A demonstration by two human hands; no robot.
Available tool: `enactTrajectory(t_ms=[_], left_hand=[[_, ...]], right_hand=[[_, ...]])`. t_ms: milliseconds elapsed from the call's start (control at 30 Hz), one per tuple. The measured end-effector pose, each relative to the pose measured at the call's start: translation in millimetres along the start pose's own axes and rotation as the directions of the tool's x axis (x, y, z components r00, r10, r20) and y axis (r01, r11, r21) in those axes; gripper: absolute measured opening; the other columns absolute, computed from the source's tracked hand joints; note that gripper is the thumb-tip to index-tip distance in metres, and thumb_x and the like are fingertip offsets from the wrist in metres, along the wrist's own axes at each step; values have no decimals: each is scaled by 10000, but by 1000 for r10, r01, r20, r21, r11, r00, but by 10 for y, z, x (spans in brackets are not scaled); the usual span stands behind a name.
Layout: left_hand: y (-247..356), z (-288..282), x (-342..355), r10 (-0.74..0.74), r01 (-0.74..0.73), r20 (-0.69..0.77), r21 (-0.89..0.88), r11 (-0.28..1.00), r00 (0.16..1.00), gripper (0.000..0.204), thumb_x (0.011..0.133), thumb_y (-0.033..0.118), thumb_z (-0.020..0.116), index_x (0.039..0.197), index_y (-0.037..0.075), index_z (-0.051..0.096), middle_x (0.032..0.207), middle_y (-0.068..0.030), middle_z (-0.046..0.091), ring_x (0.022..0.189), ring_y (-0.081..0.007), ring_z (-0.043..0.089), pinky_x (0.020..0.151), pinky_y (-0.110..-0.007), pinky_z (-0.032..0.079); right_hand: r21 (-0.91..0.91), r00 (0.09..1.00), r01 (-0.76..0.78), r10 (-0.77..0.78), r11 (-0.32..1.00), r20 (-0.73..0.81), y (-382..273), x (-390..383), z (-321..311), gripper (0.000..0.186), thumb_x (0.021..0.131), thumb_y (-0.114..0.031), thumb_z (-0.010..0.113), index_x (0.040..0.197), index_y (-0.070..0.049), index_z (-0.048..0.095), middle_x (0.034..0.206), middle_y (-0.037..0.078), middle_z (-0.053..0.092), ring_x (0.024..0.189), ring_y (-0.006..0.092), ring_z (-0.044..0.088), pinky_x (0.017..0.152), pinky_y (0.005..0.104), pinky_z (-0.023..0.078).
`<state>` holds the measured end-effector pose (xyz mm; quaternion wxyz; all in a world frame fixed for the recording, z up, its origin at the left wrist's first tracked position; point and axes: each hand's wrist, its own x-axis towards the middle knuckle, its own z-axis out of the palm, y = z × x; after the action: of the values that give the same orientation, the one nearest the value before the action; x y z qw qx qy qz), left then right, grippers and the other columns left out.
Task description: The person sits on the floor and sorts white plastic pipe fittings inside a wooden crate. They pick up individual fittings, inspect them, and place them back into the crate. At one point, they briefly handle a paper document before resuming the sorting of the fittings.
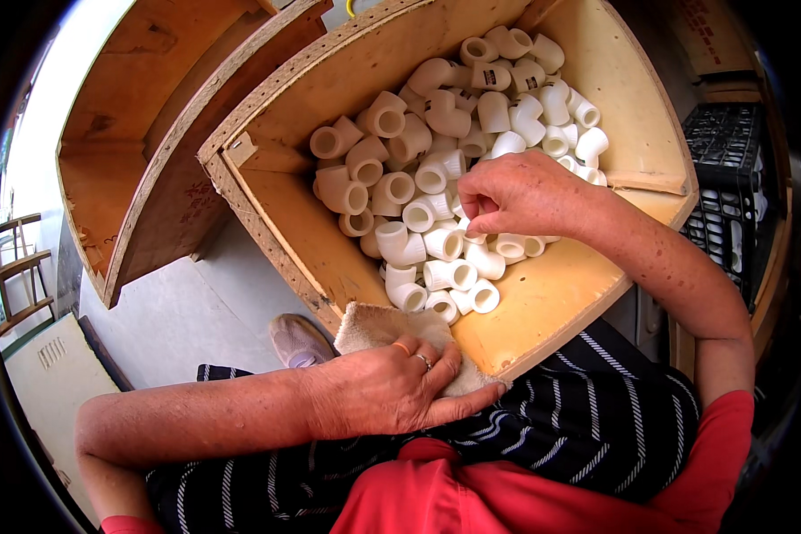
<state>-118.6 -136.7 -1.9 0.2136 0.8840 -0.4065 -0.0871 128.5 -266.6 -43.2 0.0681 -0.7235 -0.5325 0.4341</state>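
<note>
A wooden box (552, 316) full of white plastic pipe elbows (405, 191) stands tilted in front of me. Over the heap my right hand (525, 196) is closed, its fingertips pinched at a white pipe elbow (465, 228); part of the grip is hidden behind the curled fingers. A beige cloth (374, 325) drapes over the box's near left corner. My left hand (400, 383), with a ring and an orange band on its fingers, is closed over this cloth at the near edge, thumb stretched to the right. Its fingertips are partly hidden.
Another wooden box (160, 169) leans at the left. Black plastic crates (725, 178) holding white pieces are stacked at the right. A shoe (298, 340) shows on the grey floor below the box, and a small wooden rack (22, 271) stands far left.
</note>
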Motion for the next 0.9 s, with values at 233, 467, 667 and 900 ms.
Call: enactTrajectory(t_ms=[233, 467, 667, 900], left_hand=[[-8, 3, -4, 13, -12, -20, 40, 999, 1000, 655, 923, 141, 490, 1565, 169, 363, 1141, -183, 664, 816, -178, 668, 669, -256, 532], [9, -6, -7, 4, -5, 12, 45, 999, 1000, 647, 936, 156, 466, 1572, 176, 352, 1147, -170, 666, 824, -170, 664, 680, -242, 522], [1, 0, -2, 15, -15, 10, 64, 998, 1000, 649, 938, 157, 465, 1576, 174, 348, 1147, -168, 669, 837, -173, 669, 677, -243, 527], [0, 5, -3, 15, -14, -9, 54, 998, 1000, 646, 939, 149, 469, 1573, 172, 353, 1135, -169, 674, 840, -179, 677, 679, -249, 538]], right_hand=[[-14, 1000, 3, -3, 1000, 1, 5, 5, 4, 198, 839, -267, 747, 921, -101, 675, 896, 52, 705, 908, 245, 691, 806, 406, 533], [-9, 1000, -6, 7, 1000, 11, -14, 4, -16, 192, 832, -262, 742, 919, -103, 679, 896, 51, 708, 903, 246, 692, 799, 403, 531], [-17, 1000, -5, 5, 1000, 5, -1, 6, -3, 191, 827, -260, 742, 913, -102, 680, 893, 51, 708, 899, 245, 693, 794, 407, 531], [-16, 1000, 7, -7, 1000, -10, 0, 6, 6, 190, 821, -260, 743, 909, -104, 682, 883, 48, 709, 892, 245, 695, 788, 407, 533]])
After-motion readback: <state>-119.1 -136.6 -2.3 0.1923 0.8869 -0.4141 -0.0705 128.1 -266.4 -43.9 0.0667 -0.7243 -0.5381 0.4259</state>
